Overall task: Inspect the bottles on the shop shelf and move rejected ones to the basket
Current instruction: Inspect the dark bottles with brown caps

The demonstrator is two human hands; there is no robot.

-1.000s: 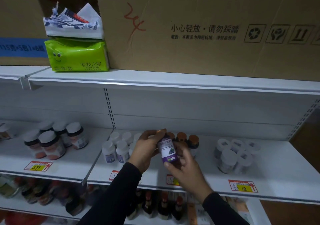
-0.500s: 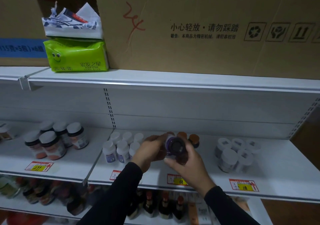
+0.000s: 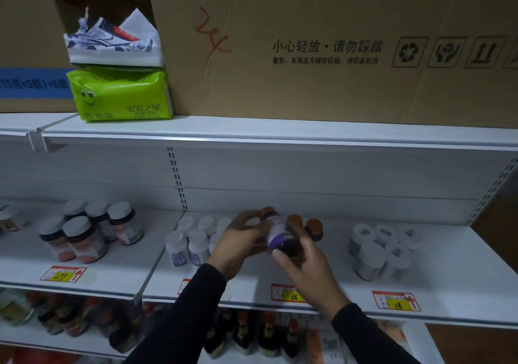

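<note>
While both hands, left hand (image 3: 241, 241) and right hand (image 3: 304, 265), grasp the small purple-labelled dark bottle (image 3: 279, 234), its body looks rigid, light, smooth; hold mid-body.

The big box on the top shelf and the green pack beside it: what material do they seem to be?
The big box looks like brown corrugated cardboard, matte, with creases and printed handling symbols. The green pack seems to be thin glossy plastic film: it shines and wrinkles softly.
</note>
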